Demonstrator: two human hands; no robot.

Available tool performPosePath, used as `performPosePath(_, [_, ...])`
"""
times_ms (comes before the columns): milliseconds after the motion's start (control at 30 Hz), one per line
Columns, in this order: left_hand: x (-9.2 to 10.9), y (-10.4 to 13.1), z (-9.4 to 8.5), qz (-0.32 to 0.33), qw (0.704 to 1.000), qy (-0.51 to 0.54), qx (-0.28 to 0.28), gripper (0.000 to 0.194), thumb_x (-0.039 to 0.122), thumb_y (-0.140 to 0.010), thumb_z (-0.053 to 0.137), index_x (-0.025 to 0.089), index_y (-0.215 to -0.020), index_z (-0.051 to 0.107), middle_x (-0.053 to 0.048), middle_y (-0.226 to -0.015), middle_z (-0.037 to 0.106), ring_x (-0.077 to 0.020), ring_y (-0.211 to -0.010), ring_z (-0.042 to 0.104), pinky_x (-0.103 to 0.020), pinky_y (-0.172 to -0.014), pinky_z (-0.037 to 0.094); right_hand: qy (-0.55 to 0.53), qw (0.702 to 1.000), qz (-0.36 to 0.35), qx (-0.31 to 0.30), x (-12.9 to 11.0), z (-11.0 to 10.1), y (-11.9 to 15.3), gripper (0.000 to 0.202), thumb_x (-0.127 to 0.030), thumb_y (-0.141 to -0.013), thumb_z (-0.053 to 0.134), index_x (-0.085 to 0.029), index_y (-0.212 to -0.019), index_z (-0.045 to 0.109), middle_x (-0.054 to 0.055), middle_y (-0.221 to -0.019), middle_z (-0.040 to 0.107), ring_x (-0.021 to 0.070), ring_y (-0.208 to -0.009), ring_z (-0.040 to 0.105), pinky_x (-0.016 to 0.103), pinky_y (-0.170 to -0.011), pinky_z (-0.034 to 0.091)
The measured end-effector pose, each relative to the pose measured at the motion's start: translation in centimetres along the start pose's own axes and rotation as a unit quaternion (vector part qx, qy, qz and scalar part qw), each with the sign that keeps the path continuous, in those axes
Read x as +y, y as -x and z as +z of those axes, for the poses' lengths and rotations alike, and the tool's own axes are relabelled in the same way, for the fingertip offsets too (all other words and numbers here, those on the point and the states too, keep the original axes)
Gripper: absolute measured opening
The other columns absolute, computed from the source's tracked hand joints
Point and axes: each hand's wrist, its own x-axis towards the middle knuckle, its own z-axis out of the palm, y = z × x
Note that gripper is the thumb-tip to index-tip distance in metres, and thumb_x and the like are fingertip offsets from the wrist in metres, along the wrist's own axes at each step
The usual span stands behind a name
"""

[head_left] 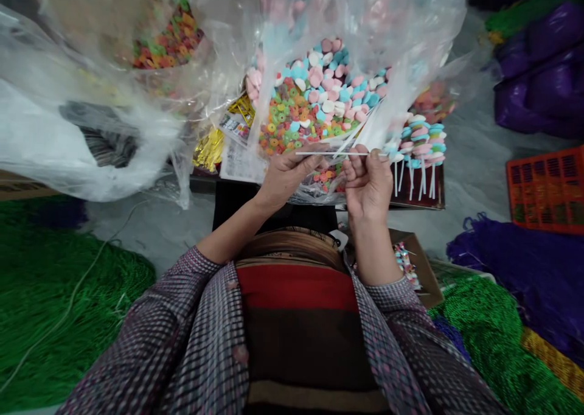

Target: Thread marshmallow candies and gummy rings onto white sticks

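Observation:
A thin white stick [337, 153] lies level between my two hands. My left hand [287, 174] is closed around its left part, thumb on top. My right hand [368, 181] pinches the other end between thumb and forefinger, the remaining fingers curled with the palm up. Just beyond them, an open plastic bag holds ring-shaped gummies [283, 120] in green, orange and red, and pink, white and blue marshmallows [326, 83]. Loose white sticks [358, 129] lean at the bag's right side. Right of my right hand, candy skewers [420, 141] rest with their sticks toward me.
A cardboard box [426, 275] with wrapped sweets stands low at the right. Green fibre bundles [45, 299] lie at the left, purple ones [524, 275] at the right near an orange crate [545, 190]. Gold ties [208, 149] lie beside a white packet [241, 165].

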Motion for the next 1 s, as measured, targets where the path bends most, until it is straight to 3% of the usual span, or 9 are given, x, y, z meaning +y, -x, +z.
performPosePath(133, [-0.1, 0.0, -0.1, -0.028, 1.000, 0.001, -0.001, 0.017, 0.044, -0.095, 0.072, 0.030, -0.098, 0.081, 0.003, -0.079, 0.076, -0.0128, -0.081, 0.075, -0.034, -0.085, 0.063, 0.007, 1.000, -0.010, -0.005, 0.3, -0.4, -0.1, 0.032, -0.052, -0.088, 0.070, -0.025, -0.105, 0.065, 0.005, -0.111, 0.077, 0.0196, -0.101, 0.078, 0.037, -0.089, 0.066])
performPosePath(267, [-0.7, 0.1, 0.1, -0.043, 0.999, 0.015, -0.012, 0.033, 0.058, -0.090, 0.075, 0.027, -0.100, 0.080, 0.001, -0.081, 0.079, -0.0121, -0.076, 0.073, -0.030, -0.074, 0.061, 0.038, 0.998, -0.042, -0.037, 0.3, -0.5, -0.1, 0.035, -0.059, -0.092, 0.064, -0.029, -0.111, 0.066, 0.004, -0.109, 0.075, 0.0204, -0.101, 0.078, 0.038, -0.085, 0.066])
performPosePath(367, [-1.3, 0.3, 0.3, -0.058, 0.998, 0.022, -0.015, 0.042, 0.065, -0.085, 0.075, 0.025, -0.098, 0.079, 0.001, -0.080, 0.079, -0.0123, -0.073, 0.073, -0.029, -0.073, 0.061, 0.074, 0.994, -0.048, -0.061, -0.3, 0.4, 0.5, 0.036, -0.060, -0.093, 0.060, -0.031, -0.113, 0.067, 0.004, -0.105, 0.074, 0.0212, -0.099, 0.077, 0.037, -0.080, 0.065])
performPosePath(500, [-1.3, 0.2, -0.5, -0.064, 0.997, 0.005, -0.038, 0.041, 0.064, -0.084, 0.077, 0.023, -0.091, 0.078, -0.001, -0.082, 0.080, -0.0134, -0.074, 0.073, -0.029, -0.074, 0.062, 0.068, 0.995, -0.035, -0.072, -1.7, 2.4, 1.9, 0.034, -0.061, -0.091, 0.063, -0.030, -0.105, 0.067, 0.001, -0.089, 0.072, 0.0178, -0.082, 0.074, 0.033, -0.070, 0.062])
performPosePath(667, [0.5, -1.1, -2.4, 0.025, 0.994, -0.103, -0.027, 0.035, 0.058, -0.092, 0.071, 0.026, -0.099, 0.082, -0.004, -0.103, 0.082, -0.0171, -0.100, 0.074, -0.034, -0.096, 0.060, 0.079, 0.990, -0.033, -0.109, -3.2, 2.8, 3.1, 0.037, -0.065, -0.086, 0.070, -0.030, -0.098, 0.074, -0.005, -0.063, 0.058, 0.0127, -0.057, 0.056, 0.029, -0.057, 0.051])
performPosePath(800, [2.1, -1.4, -2.0, 0.036, 0.994, -0.099, -0.034, 0.040, 0.063, -0.092, 0.068, 0.027, -0.102, 0.083, -0.004, -0.109, 0.082, -0.0186, -0.107, 0.074, -0.036, -0.102, 0.058, 0.093, 0.976, -0.001, -0.195, -3.5, 2.4, 4.1, 0.037, -0.064, -0.088, 0.072, -0.028, -0.095, 0.077, -0.008, -0.054, 0.052, 0.0093, -0.047, 0.044, 0.025, -0.049, 0.040])
performPosePath(900, [2.4, -1.3, -1.2, 0.020, 0.994, -0.092, -0.063, 0.040, 0.065, -0.092, 0.067, 0.028, -0.098, 0.083, -0.003, -0.105, 0.081, -0.0168, -0.103, 0.074, -0.032, -0.095, 0.060, 0.113, 0.965, 0.008, -0.235, -3.2, 2.3, 4.6, 0.041, -0.066, -0.087, 0.071, -0.025, -0.092, 0.078, -0.008, -0.054, 0.053, 0.0077, -0.045, 0.042, 0.023, -0.046, 0.036])
performPosePath(1000, [1.9, -1.1, -0.8, -0.010, 0.995, -0.072, -0.075, 0.038, 0.064, -0.092, 0.068, 0.028, -0.093, 0.082, 0.000, -0.087, 0.076, -0.0129, -0.082, 0.070, -0.028, -0.078, 0.060, 0.125, 0.960, 0.024, -0.249, -2.7, 2.2, 4.6, 0.043, -0.067, -0.088, 0.070, -0.025, -0.091, 0.078, -0.008, -0.054, 0.055, 0.0064, -0.044, 0.041, 0.022, -0.044, 0.033])
